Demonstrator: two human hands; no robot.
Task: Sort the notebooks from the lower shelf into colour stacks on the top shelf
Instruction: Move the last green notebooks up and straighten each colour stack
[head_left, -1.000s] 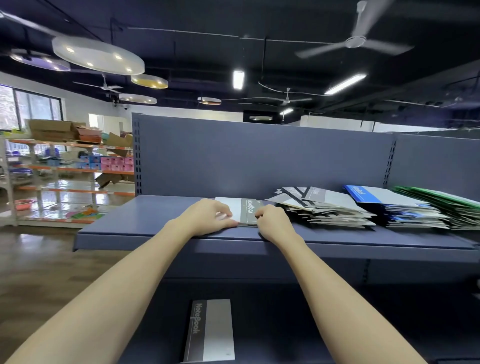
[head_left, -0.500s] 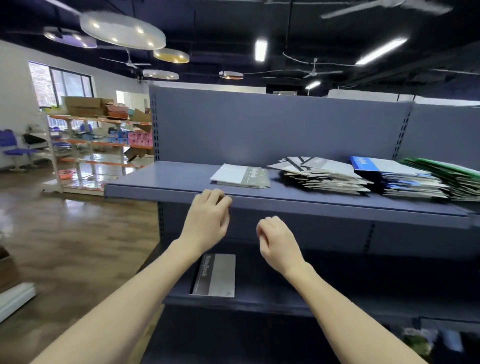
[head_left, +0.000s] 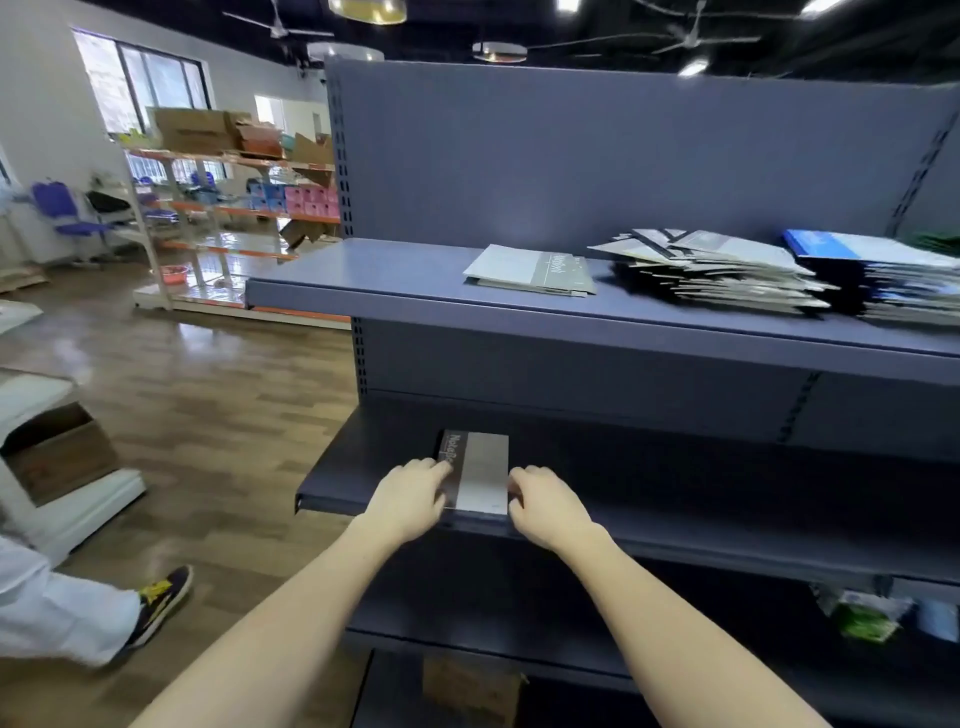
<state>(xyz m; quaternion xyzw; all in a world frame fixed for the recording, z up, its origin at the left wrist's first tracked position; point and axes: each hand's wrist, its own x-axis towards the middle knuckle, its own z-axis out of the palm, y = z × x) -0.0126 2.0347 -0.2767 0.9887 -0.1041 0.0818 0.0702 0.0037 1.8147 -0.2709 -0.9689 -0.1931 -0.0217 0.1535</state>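
A grey notebook (head_left: 480, 473) with a dark spine strip lies flat at the front of the lower shelf (head_left: 675, 499). My left hand (head_left: 410, 499) rests its fingertips on the notebook's left side, over the dark strip. My right hand (head_left: 545, 506) has its fingers curled against the notebook's right edge. On the top shelf (head_left: 363, 275) lie a small grey notebook pile (head_left: 530, 267), a fanned black-and-grey stack (head_left: 717, 275), a blue stack (head_left: 883, 275) and, at the frame edge, a green stack (head_left: 935, 241).
A person's leg in white trousers with a dark shoe (head_left: 156, 603) stands on the wooden floor at the left. An open cardboard box (head_left: 57, 452) sits on a white stand beyond it. Orange racks (head_left: 234, 208) fill the back left. Packets (head_left: 862, 618) lie on the shelf below, right.
Both hands left the grey notebook pile on the top shelf, dropped past its front edge, and now touch the notebook on the lower shelf. My view tilted down.
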